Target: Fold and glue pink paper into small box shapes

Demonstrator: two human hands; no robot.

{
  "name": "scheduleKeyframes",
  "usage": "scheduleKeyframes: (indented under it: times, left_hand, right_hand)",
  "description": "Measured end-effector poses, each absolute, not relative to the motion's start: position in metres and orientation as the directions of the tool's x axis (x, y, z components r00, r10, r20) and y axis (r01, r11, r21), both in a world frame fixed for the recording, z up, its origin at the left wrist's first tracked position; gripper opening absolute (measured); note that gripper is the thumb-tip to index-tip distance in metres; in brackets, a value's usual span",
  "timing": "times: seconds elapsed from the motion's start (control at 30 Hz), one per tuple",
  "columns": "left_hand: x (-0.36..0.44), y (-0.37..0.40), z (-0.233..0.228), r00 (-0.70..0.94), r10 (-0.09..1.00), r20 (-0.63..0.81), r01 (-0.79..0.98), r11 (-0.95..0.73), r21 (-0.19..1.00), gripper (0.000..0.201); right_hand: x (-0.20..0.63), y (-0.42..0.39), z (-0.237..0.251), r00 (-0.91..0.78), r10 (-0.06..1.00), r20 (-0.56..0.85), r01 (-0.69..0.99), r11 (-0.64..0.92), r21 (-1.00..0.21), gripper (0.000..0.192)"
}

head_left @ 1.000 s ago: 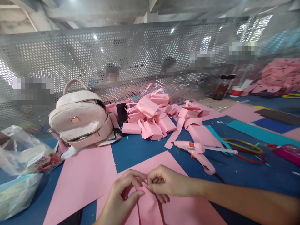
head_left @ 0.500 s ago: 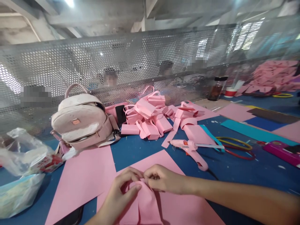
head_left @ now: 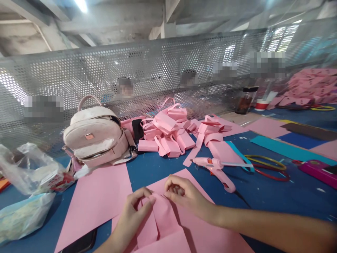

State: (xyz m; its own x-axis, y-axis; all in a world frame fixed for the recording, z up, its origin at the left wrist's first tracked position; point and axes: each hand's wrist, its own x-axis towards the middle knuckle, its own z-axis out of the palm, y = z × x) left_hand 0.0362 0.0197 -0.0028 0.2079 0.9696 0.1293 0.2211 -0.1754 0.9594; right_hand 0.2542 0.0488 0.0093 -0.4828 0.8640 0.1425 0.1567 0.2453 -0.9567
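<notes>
A folded pink paper piece [head_left: 160, 221] lies on a pink sheet [head_left: 200, 235] near the table's front edge. My left hand [head_left: 137, 214] pinches its upper left corner between thumb and fingers. Fingers curled, my right hand [head_left: 184, 195] presses down on its upper right corner. Both hands are close together on the paper. A pink glue gun [head_left: 216, 168] lies on the blue table [head_left: 158, 165] just beyond my right hand.
A pale pink backpack [head_left: 97, 137] stands at the left, with a pile of folded pink paper bags [head_left: 168, 131] beside it. Plastic bags [head_left: 28, 175] sit far left. A dark phone [head_left: 81, 242] lies at the front. Coloured sheets [head_left: 289, 140], rings [head_left: 265, 165] and a perforated metal screen [head_left: 131, 73] lie beyond.
My hands have drawn slightly apart along the top of the paper piece, which now lies flatter with its folds showing. The view has shifted a little.
</notes>
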Motion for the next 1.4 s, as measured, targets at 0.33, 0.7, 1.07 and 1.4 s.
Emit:
scheduleKeyframes:
  times: [0.33, 0.7, 1.07, 1.4]
  left_hand:
    - [0.039, 0.018, -0.009, 0.164, 0.97, 0.177, 0.241, -0.213, 0.947, 0.03]
    - [0.037, 0.019, -0.013, 0.217, 0.963, 0.157, 0.253, -0.211, 0.944, 0.024]
    - [0.04, 0.014, -0.012, 0.253, 0.951, 0.176, 0.243, -0.239, 0.94, 0.014]
    - [0.039, 0.01, -0.007, 0.045, 0.966, 0.256, 0.26, -0.258, 0.93, 0.018]
  right_hand:
    - [0.255, 0.051, 0.003, -0.442, 0.876, 0.194, 0.214, 0.314, -0.925, 0.024]
    - [0.25, 0.053, 0.002, -0.498, 0.861, 0.1, 0.201, 0.227, -0.953, 0.004]
    - [0.251, 0.051, 0.008, -0.584, 0.805, 0.104, 0.166, 0.244, -0.955, 0.014]
    - [0.254, 0.05, 0.002, -0.557, 0.829, 0.056, 0.221, 0.213, -0.952, 0.014]
